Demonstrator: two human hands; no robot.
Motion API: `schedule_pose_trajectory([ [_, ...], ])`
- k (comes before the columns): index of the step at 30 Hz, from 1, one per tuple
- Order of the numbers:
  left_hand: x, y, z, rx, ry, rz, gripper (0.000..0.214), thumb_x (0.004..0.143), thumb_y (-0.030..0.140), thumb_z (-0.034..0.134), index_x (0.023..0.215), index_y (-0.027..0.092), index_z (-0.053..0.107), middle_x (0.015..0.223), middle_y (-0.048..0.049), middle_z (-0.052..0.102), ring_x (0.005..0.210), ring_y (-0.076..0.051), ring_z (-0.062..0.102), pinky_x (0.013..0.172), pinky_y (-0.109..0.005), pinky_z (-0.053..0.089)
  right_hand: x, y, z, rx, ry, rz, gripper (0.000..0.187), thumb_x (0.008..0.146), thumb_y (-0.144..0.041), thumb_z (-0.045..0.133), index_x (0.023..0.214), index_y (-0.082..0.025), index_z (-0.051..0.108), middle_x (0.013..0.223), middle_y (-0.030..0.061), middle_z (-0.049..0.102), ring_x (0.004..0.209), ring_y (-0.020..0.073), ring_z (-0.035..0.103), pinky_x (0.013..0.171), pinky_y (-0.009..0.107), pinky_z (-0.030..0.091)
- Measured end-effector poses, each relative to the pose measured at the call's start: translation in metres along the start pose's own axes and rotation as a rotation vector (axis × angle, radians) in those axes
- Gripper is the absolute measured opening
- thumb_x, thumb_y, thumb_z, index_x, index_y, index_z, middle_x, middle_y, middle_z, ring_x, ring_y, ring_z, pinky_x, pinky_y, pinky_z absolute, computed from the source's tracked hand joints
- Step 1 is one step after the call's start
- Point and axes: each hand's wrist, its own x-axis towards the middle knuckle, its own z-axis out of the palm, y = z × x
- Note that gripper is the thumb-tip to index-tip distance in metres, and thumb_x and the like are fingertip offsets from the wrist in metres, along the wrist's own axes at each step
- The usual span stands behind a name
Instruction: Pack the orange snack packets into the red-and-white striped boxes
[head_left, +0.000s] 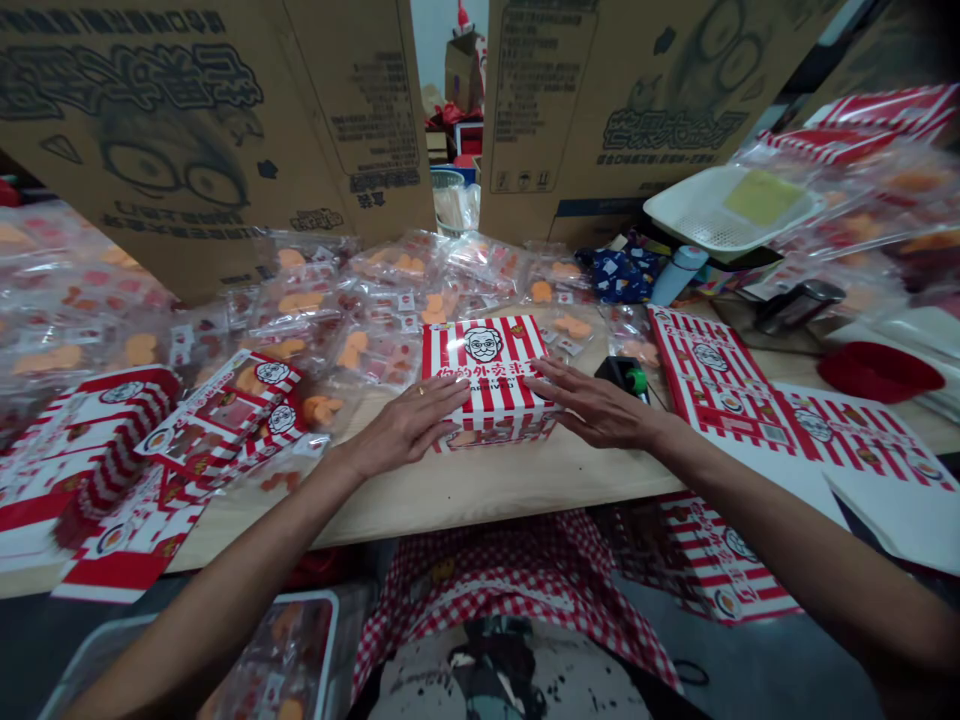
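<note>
A red-and-white striped cardboard box (487, 375) with a cartoon face printed on its lid sits on the wooden table (480, 490), near the front edge. My left hand (409, 425) presses flat against its left side, and my right hand (592, 405) lies against its right side, fingers spread. Clear bags of orange snack pieces (375, 320) cover the table behind and to the left. Flattened striped box blanks (225, 420) lie left of my left hand, and more (720, 380) lie to the right of my right hand.
A black device with a green knob (626, 378) stands near my right hand. Upright cardboard cartons (187, 140) rise at the back. A white plastic tray (727, 210), a water bottle (679, 275) and a blue pouch (622, 275) sit back right. A red-checked apron (510, 590) covers my lap.
</note>
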Motion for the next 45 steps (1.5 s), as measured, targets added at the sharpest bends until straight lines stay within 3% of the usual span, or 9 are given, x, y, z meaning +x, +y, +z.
schedule_pose_trajectory([
  [9, -0.005, 0.002, 0.015, 0.149, 0.067, -0.023, 0.063, 0.102, 0.021, 0.048, 0.159, 0.031, 0.022, 0.154, -0.0102, 0.049, 0.150, -0.026, 0.033, 0.121, -0.057, 0.031, 0.002, -0.001, -0.004, -0.005, 0.004, -0.012, 0.069, 0.102, -0.020, 0.043, 0.161, -0.037, 0.011, 0.169, 0.0007, 0.007, 0.153, 0.0279, 0.020, 0.121, 0.059, 0.030],
  [13, -0.006, 0.003, 0.007, 0.051, -0.063, -0.056, 0.064, 0.103, 0.026, 0.045, 0.160, 0.032, 0.016, 0.160, -0.0089, 0.037, 0.152, -0.026, 0.027, 0.123, -0.058, 0.026, 0.003, -0.005, 0.001, -0.031, 0.023, -0.008, 0.069, 0.101, -0.018, 0.046, 0.161, -0.037, 0.017, 0.169, 0.0003, 0.003, 0.154, 0.0311, 0.016, 0.121, 0.060, 0.030],
  [16, -0.005, 0.004, 0.000, -0.079, -0.060, -0.133, 0.058, 0.103, 0.027, 0.044, 0.157, 0.038, 0.026, 0.161, -0.0031, 0.037, 0.153, -0.025, 0.024, 0.122, -0.059, 0.028, 0.002, -0.001, 0.005, -0.027, 0.040, 0.014, 0.065, 0.102, -0.018, 0.045, 0.159, -0.039, 0.023, 0.169, -0.0002, 0.009, 0.152, 0.0301, 0.022, 0.120, 0.060, 0.033],
  [20, -0.002, 0.004, -0.002, -0.102, -0.002, -0.207, 0.050, 0.102, 0.029, 0.048, 0.151, 0.036, 0.039, 0.155, -0.0040, 0.046, 0.147, -0.024, 0.039, 0.116, -0.057, 0.037, 0.001, 0.004, 0.004, -0.006, 0.034, 0.040, 0.059, 0.103, -0.022, 0.045, 0.157, -0.038, 0.028, 0.168, -0.0007, 0.015, 0.150, 0.0289, 0.029, 0.119, 0.059, 0.034],
  [27, -0.003, 0.000, 0.011, 0.022, 0.087, -0.156, 0.042, 0.102, 0.025, 0.048, 0.143, 0.029, 0.051, 0.141, -0.0082, 0.061, 0.134, -0.023, 0.056, 0.104, -0.049, 0.049, 0.002, 0.003, 0.002, -0.007, 0.023, 0.038, 0.053, 0.104, -0.024, 0.044, 0.155, -0.035, 0.034, 0.167, 0.0004, 0.020, 0.151, 0.0292, 0.027, 0.120, 0.060, 0.031],
  [35, -0.008, 0.010, 0.007, -0.123, 0.119, -0.228, 0.054, 0.101, 0.026, 0.048, 0.154, 0.031, 0.036, 0.155, -0.0089, 0.046, 0.143, -0.024, 0.045, 0.115, -0.051, 0.041, 0.002, 0.004, -0.001, 0.074, 0.065, 0.049, 0.052, 0.104, -0.027, 0.047, 0.154, -0.038, 0.036, 0.166, -0.0006, 0.023, 0.150, 0.0280, 0.029, 0.121, 0.058, 0.032],
  [38, -0.010, 0.012, 0.012, -0.213, 0.207, -0.264, 0.051, 0.100, 0.027, 0.052, 0.150, 0.028, 0.044, 0.159, -0.0103, 0.040, 0.148, -0.027, 0.037, 0.119, -0.052, 0.037, 0.004, 0.004, -0.005, 0.082, 0.052, 0.056, 0.051, 0.104, -0.027, 0.047, 0.153, -0.037, 0.038, 0.165, 0.0002, 0.025, 0.149, 0.0280, 0.033, 0.120, 0.058, 0.031],
  [42, -0.016, 0.012, 0.028, -0.177, 0.276, -0.186, 0.048, 0.102, 0.019, 0.044, 0.149, 0.031, 0.046, 0.156, -0.0082, 0.045, 0.153, -0.025, 0.026, 0.121, -0.057, 0.031, 0.004, 0.006, -0.006, 0.091, 0.047, 0.042, 0.052, 0.102, -0.025, 0.049, 0.153, -0.036, 0.040, 0.165, 0.0016, 0.026, 0.147, 0.0282, 0.036, 0.120, 0.057, 0.032],
  [45, -0.021, 0.010, 0.030, -0.082, 0.209, -0.119, 0.053, 0.101, 0.026, 0.049, 0.153, 0.030, 0.037, 0.159, -0.0107, 0.040, 0.153, -0.027, 0.023, 0.119, -0.059, 0.033, 0.003, 0.004, -0.001, 0.028, 0.031, 0.036, 0.059, 0.101, -0.021, 0.049, 0.156, -0.036, 0.033, 0.167, 0.0013, 0.020, 0.151, 0.0290, 0.028, 0.120, 0.058, 0.031],
])
